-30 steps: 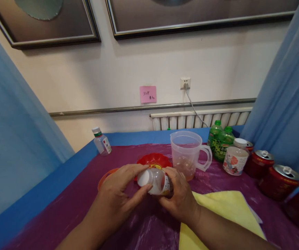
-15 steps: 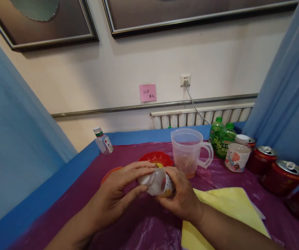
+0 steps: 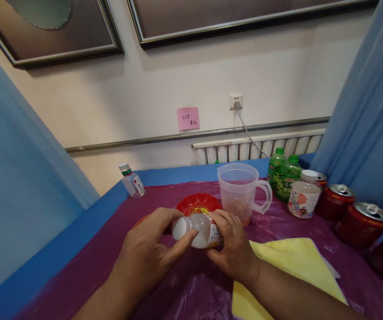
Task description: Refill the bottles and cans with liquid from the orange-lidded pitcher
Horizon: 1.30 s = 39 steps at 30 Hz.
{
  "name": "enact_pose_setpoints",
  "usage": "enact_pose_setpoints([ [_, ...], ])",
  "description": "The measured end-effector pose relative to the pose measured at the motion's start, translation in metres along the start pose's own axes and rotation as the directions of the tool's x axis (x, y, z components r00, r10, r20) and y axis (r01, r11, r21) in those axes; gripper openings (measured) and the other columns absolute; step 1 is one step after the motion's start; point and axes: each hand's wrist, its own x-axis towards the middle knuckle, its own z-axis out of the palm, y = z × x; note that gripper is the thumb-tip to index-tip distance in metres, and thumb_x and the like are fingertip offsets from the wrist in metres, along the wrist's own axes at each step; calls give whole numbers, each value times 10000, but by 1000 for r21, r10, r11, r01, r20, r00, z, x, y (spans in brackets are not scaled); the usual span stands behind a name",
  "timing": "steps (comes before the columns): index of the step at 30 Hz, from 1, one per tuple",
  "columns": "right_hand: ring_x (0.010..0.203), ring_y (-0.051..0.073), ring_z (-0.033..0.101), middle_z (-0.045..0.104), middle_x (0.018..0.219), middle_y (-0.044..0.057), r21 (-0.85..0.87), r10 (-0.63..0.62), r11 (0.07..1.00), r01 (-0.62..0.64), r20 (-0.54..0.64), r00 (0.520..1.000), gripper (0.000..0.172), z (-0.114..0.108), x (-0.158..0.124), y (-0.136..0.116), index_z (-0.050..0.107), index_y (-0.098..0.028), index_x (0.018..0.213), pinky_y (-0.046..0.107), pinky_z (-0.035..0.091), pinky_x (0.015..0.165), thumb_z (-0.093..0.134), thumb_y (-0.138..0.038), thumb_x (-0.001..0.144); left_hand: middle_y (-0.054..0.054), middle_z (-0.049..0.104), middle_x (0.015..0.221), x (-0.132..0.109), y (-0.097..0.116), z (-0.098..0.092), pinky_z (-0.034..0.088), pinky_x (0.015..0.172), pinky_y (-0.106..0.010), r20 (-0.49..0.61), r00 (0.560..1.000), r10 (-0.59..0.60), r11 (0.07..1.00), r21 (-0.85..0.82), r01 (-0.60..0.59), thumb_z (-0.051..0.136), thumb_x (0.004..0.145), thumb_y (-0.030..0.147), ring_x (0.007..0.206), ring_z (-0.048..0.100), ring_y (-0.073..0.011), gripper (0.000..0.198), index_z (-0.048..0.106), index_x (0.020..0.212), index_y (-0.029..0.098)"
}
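Observation:
A small clear plastic bottle (image 3: 200,230) with a white cap and a printed label lies tilted on its side in the air, its cap toward the left. My right hand (image 3: 229,242) is wrapped round the labelled lower end. At the other end, my left hand (image 3: 151,249) has its thumb and fingers closed about the white bottle cap (image 3: 179,228). Behind the hands sits a red scalloped dish (image 3: 198,201). An orange-red rim shows partly behind my left hand.
A translucent measuring jug (image 3: 239,189) stands behind my right hand. Further right are green bottles (image 3: 289,178), a white-capped jar (image 3: 304,195) and several red cans (image 3: 361,224). A yellow cloth (image 3: 288,266) lies under my right forearm. Another small bottle (image 3: 133,181) stands at back left.
My left hand's fingers have shifted round the cap, the index finger drawing back so more of the cap and bottle neck shows. The bottle has turned slightly in my hands.

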Motion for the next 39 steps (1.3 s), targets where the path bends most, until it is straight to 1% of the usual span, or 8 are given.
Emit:
enact_pose_setpoints([
  [4,1171,307,580,596,1265,140,7,2,1000,-2,-9,1000,738,0,1,2,413,-190,1439,511,514,971,668,-166,746,17,728,896,0,0,-3,566,693,-257,44,999,15,999,-53,-13,718,886,372,742,699,-142,230,645,1065,247],
  [10,1192,303,573,593,1279,130,54,27,998,-26,-12,1000,741,1,2,3,417,-210,1431,516,509,994,661,-151,734,-18,755,1008,4,1,-12,594,800,-280,30,999,18,992,-129,-14,690,905,298,864,726,-165,234,667,1133,253],
  [14,1191,304,576,593,1285,133,79,40,996,-39,-2,999,756,0,1,1,404,-211,1437,521,510,999,669,-148,733,-22,763,1003,7,0,-11,606,805,-302,73,997,12,983,-184,1,749,863,366,864,732,-184,291,683,1127,261],
  [21,1173,310,588,604,1271,139,72,40,997,-40,-1,999,731,0,1,0,407,-209,1424,524,523,982,687,-174,750,-13,760,1016,1,-1,-5,598,843,-334,39,999,-2,991,-130,7,776,838,382,885,729,-201,330,683,1138,279],
  [24,1160,314,594,609,1255,140,57,47,997,-47,1,999,723,0,1,0,414,-206,1414,531,528,972,697,-183,749,-14,758,1032,2,-2,-6,590,861,-339,66,998,7,991,-131,1,763,855,368,909,724,-202,314,679,1145,281],
  [31,1152,311,603,608,1247,138,90,32,995,-33,10,999,730,0,1,0,414,-212,1421,528,537,970,702,-188,751,-29,760,1126,7,-3,-12,588,880,-337,194,980,47,958,-286,11,697,914,255,999,715,-195,310,681,1220,300],
  [36,1123,297,622,623,1227,127,154,48,987,-50,17,999,719,2,0,1,419,-228,1404,505,546,961,726,-219,754,-43,749,1208,10,-5,-15,568,994,-391,220,967,125,897,-441,-16,663,937,215,1133,693,-219,336,676,1256,320],
  [39,1122,289,625,628,1223,125,185,53,981,-59,40,998,701,2,1,1,433,-226,1385,494,542,971,733,-225,752,-57,718,1288,10,-7,-16,549,1046,-412,289,941,174,855,-519,1,576,975,170,1204,672,-224,327,698,1241,315],
])
